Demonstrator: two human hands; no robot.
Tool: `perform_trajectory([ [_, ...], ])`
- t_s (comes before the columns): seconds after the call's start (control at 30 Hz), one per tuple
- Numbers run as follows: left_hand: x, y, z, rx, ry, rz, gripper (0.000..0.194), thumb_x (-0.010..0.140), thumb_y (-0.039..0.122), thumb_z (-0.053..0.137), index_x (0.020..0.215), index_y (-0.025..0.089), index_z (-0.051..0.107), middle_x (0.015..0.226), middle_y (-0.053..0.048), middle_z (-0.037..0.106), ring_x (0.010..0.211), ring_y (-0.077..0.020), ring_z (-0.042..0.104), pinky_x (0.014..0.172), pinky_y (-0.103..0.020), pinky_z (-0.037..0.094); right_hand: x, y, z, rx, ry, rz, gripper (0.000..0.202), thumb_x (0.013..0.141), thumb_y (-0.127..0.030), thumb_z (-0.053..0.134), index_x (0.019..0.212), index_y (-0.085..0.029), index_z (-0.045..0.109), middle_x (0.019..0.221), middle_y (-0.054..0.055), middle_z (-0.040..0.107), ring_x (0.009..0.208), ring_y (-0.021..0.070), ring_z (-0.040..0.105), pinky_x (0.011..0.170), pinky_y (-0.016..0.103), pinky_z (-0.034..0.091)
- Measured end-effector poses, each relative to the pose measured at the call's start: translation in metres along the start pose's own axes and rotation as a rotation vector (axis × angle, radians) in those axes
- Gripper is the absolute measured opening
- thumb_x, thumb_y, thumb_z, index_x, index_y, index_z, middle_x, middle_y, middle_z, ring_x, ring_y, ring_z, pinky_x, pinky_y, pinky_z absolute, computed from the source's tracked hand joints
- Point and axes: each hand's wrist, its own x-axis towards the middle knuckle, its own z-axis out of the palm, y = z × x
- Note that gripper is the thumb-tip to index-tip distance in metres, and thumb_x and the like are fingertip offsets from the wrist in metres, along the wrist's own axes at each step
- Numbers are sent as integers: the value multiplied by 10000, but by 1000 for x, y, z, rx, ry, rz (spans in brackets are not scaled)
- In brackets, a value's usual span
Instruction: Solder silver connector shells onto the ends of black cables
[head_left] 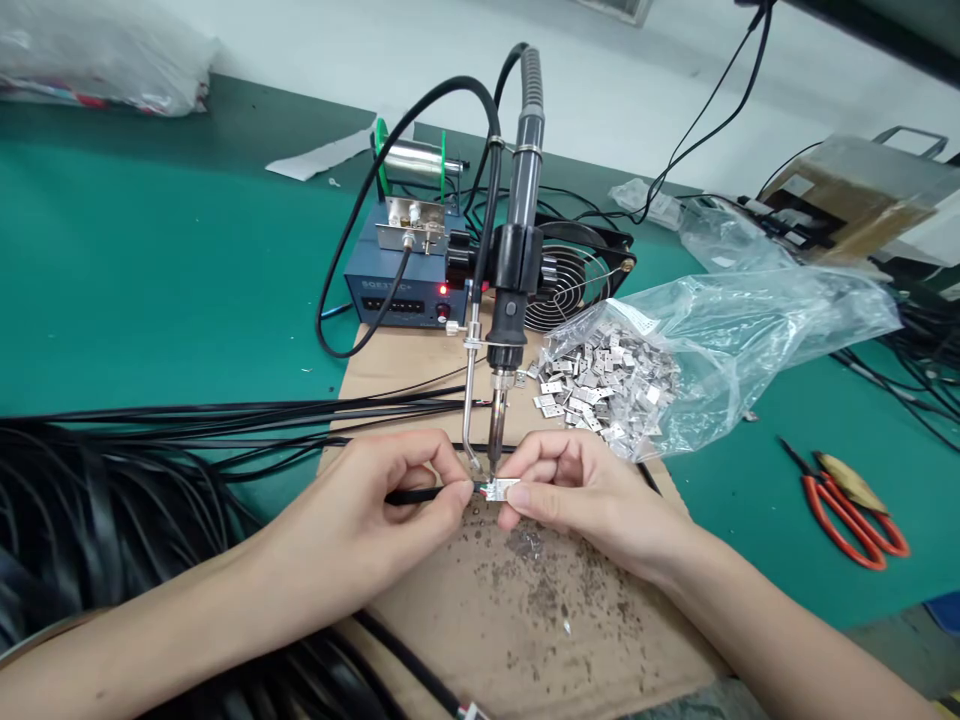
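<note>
My left hand pinches a black cable close to its end, where thin coloured wires show. Between the thumb and fingers of my right hand is a small silvery connector. The wire ends meet the connector's left edge, directly under the tip of an upright soldering iron held in a stand. A thin metal feed tube comes down just left of the iron, its end near the wires. Whether the iron tip touches the joint is too small to tell.
Behind stand a blue solder feeder with a solder spool and a fan. A clear bag of metal connectors lies right of the iron, with red-handled scissors further right. Black cables pile at left; stained cardboard lies beneath.
</note>
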Motion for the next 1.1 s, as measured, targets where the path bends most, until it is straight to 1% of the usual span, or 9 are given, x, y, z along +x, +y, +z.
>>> perform_trajectory([
  [0.13,4,-6,-1,11,-29,45,212,786,332,565,639,181,582,541,58,502,525,-90,385,451,-149,268,0,0,0,11,13,8,121,731,-197,834,766,-176,720,625,-7,751,533,79,626,532,197,452],
  [0.23,5,-9,-3,0,-43,88,205,787,328,566,644,184,595,541,58,506,502,-85,371,422,-142,250,0,1,-1,27,-5,1,135,716,-200,845,776,-174,727,631,-7,751,534,83,627,543,203,460],
  [0.33,5,-10,-3,13,-30,80,213,796,327,561,644,182,597,551,55,522,517,-86,389,435,-139,274,1,1,-1,24,-9,-4,143,707,-205,848,775,-173,726,628,-5,748,536,89,628,551,212,464],
  [0.57,7,-14,-3,112,-29,93,239,803,357,540,638,191,586,526,53,511,518,-102,402,448,-159,298,1,-2,3,-11,62,14,109,720,-174,823,747,-167,718,617,-4,745,516,82,619,548,212,455],
  [0.77,7,-12,-4,100,-22,93,250,810,379,538,653,195,600,547,41,548,537,-113,436,458,-165,307,0,-2,2,1,24,2,154,689,-227,857,759,-179,729,630,-6,742,560,109,649,594,243,481],
  [0.87,6,-12,-4,83,-36,92,248,810,381,536,653,199,597,561,34,574,547,-118,455,458,-165,319,0,-2,2,-1,31,-8,135,697,-216,847,755,-181,731,631,-7,745,554,105,645,580,237,468],
  [0.93,6,-13,-5,111,-39,92,242,810,372,533,653,199,597,552,37,575,541,-116,453,460,-167,319,0,-3,3,-21,51,1,140,676,-186,853,745,-174,731,630,-3,747,545,96,636,561,223,450],
  [1.03,6,-14,-5,186,-56,95,240,811,364,517,654,199,591,545,37,572,540,-119,453,473,-179,323,-1,-4,5,-48,82,30,209,593,-131,888,721,-165,726,616,-3,742,558,100,635,565,217,441],
  [1.1,6,-14,-5,233,-72,93,249,810,373,504,652,201,588,547,35,563,549,-126,452,484,-190,325,-1,-5,5,-66,92,39,223,577,-119,890,720,-163,724,619,-1,741,566,106,633,562,221,433],
])
